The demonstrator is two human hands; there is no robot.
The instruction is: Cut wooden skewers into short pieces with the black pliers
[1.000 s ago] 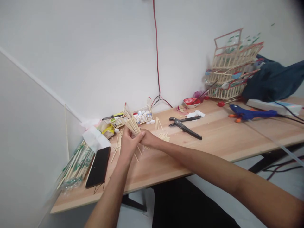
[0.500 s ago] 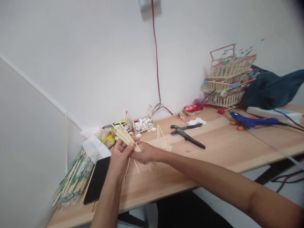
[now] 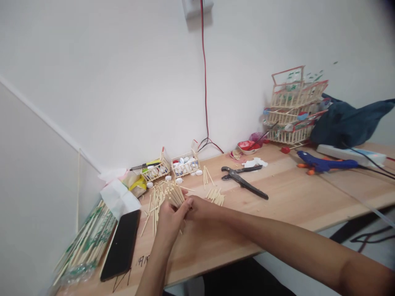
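Note:
Both hands meet around a bundle of thin wooden sticks [image 3: 174,194], whose ends fan upward and away from me. My left hand [image 3: 171,216] wraps the bundle from the left, its thumb lying across toward the other hand. From the right, my right hand [image 3: 197,208] closes against the same bundle; most of its fingers are hidden. Loose wooden sticks [image 3: 154,209] lie scattered on the table just left of the hands. A pile of short stick pieces [image 3: 216,196] is to their right, and a few sticks [image 3: 207,176] lie behind that.
Pliers-like cutters [image 3: 243,181] lie right of centre, with a blue glue gun [image 3: 327,161] beyond. Small stick-built carts [image 3: 187,165] stand near the wall; larger ones [image 3: 298,109] are stacked at right. A black phone [image 3: 121,245] and wrapped chopsticks [image 3: 88,242] lie left.
The bundle has turned from leaning left to pointing more upright and away from me. Both hands have shifted slightly right and down, uncovering the loose sticks. The view has tilted a little.

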